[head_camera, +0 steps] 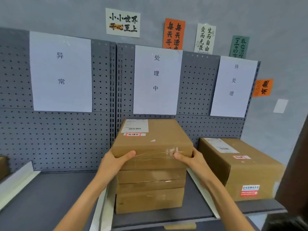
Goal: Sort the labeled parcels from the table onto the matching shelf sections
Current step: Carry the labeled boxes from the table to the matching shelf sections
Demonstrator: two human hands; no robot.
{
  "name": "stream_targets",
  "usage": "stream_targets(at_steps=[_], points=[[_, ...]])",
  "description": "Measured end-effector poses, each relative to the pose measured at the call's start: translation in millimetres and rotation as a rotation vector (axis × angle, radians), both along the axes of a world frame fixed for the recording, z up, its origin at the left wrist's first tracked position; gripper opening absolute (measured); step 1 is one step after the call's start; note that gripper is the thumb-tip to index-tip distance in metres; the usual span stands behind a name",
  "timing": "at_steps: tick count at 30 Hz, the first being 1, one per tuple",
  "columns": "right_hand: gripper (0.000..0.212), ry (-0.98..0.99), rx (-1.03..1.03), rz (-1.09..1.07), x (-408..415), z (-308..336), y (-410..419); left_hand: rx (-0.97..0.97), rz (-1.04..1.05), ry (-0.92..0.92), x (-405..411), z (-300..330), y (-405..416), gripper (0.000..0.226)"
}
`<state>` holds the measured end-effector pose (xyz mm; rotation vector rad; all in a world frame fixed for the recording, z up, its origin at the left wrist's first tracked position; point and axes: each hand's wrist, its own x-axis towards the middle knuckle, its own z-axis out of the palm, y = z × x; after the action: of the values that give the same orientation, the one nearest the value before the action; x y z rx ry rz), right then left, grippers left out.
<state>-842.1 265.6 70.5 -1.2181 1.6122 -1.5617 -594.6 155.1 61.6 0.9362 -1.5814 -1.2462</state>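
A brown cardboard parcel (155,139) with a white shipping label and a red-framed sticker sits on top of a stack of parcels (150,190) in the middle shelf section, under the middle paper sign (156,80). My left hand (116,161) grips the top parcel's near left corner, thumb on top. At the near right corner my right hand (191,160) holds it the same way. A larger parcel (241,165) with its own label stands in the right section under the right sign (233,86).
The grey shelf board (55,197) runs along a pegboard back. White dividers (20,180) split the sections. The left sign (60,71) hangs over the left section. A brown edge of something shows at the far left (3,165). Paper notes hang on the wall above.
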Motion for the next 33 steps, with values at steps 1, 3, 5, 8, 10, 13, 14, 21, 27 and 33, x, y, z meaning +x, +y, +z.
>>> stream_targets(at_steps=[1, 3, 5, 8, 10, 13, 14, 21, 27, 33], points=[[0.057, -0.011, 0.006, 0.008, -3, -2, -3, 0.000, 0.016, -0.008, -2, -2, -1, 0.066], [0.060, -0.038, 0.009, 0.023, -7, -7, -9, -0.002, 0.052, -0.021, -5, -6, -2, 0.078], [0.062, -0.065, 0.008, 0.039, -11, -10, -14, 0.006, 0.081, -0.034, -7, -7, -4, 0.088], [0.069, -0.076, 0.016, 0.067, -14, -10, -21, 0.023, 0.126, -0.071, -8, -6, -6, 0.098], [0.080, -0.082, 0.020, 0.079, -17, -11, -23, 0.023, 0.139, -0.074, -9, -7, -8, 0.104], [0.081, -0.090, 0.017, 0.099, -19, -14, -24, 0.015, 0.149, -0.060, -12, -9, -7, 0.107], [0.077, -0.093, 0.012, 0.103, -19, -15, -24, 0.013, 0.153, -0.057, -12, -10, -7, 0.108], [0.062, -0.108, -0.007, 0.102, -15, -17, -28, -0.002, 0.227, -0.030, -16, -18, -5, 0.106], [0.063, -0.114, -0.002, 0.102, -15, -17, -27, 0.020, 0.186, -0.024, -13, -15, -4, 0.101], [0.085, -0.019, -0.018, 0.038, -7, 0, -14, 0.011, 0.126, -0.076, 1, -6, 2, 0.089]])
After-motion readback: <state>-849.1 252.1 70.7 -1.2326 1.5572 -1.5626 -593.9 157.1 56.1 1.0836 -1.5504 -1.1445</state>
